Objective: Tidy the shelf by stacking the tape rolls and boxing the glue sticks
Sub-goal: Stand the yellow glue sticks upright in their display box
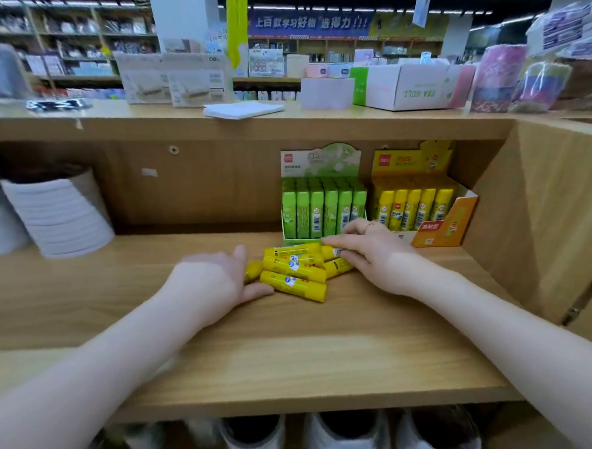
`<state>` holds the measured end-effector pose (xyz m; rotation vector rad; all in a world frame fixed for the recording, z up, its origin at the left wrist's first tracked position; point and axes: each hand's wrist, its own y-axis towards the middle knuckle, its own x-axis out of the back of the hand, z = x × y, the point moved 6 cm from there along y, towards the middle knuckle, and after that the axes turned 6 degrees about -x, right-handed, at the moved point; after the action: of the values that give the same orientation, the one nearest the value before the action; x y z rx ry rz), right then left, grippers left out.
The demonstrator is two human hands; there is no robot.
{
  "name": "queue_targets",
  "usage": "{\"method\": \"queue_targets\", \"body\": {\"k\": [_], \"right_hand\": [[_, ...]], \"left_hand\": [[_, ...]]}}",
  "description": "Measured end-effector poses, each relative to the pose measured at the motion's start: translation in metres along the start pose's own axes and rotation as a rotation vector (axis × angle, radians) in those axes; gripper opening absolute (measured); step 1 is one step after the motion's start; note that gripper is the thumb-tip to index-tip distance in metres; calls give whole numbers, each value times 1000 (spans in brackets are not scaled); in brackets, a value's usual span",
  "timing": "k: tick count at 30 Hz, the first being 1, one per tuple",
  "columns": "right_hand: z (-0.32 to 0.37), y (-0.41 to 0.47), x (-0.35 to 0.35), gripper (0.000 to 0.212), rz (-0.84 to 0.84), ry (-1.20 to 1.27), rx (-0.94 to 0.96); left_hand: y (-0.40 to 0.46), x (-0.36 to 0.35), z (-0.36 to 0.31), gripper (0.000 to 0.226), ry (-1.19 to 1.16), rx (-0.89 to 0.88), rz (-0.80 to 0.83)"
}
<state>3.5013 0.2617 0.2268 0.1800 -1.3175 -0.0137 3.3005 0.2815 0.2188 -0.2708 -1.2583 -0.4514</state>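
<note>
Shelf (294, 355): "deli" yellow box (435, 230), loose glue sticks (292, 271)

glue sticks (293, 270) — yellow, lying heaped | perhaps six | tape rolls (61, 216) — white, stacked

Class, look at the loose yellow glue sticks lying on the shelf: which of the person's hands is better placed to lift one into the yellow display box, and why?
The right hand. Its fingers already touch the loose glue sticks and it lies just in front of the yellow display box. The left hand rests at the pile's far side, farther from that box.
</note>
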Motion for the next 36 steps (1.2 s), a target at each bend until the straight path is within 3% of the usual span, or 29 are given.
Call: {"method": "queue_targets", "body": {"k": [4, 8, 16, 19, 22, 28, 33, 36], "right_hand": [[6, 0, -4, 39, -36, -132, 2], [10, -1, -4, 43, -74, -184, 5], [-10, -10, 12, 35, -16, -110, 31], [-13, -10, 18, 34, 16, -108, 73], [-12, -5, 13, 44, 136, -159, 24], [-28, -3, 10, 59, 247, -201, -87], [-41, -6, 13, 57, 227, -91, -147], [-44, -6, 12, 56, 194, -61, -177]], "left_hand": [[-8, 24, 15, 75, 102, 40, -80], [-8, 44, -1, 91, 120, -106, -258], [30, 25, -42, 106, -7, -376, -52], [36, 19, -41, 116, -136, -370, 71], [41, 21, -44, 120, -119, -363, 61], [33, 19, -45, 102, -192, -295, 42], [37, 27, -49, 73, -236, -152, 239], [42, 32, -52, 55, -232, -155, 285]]}}
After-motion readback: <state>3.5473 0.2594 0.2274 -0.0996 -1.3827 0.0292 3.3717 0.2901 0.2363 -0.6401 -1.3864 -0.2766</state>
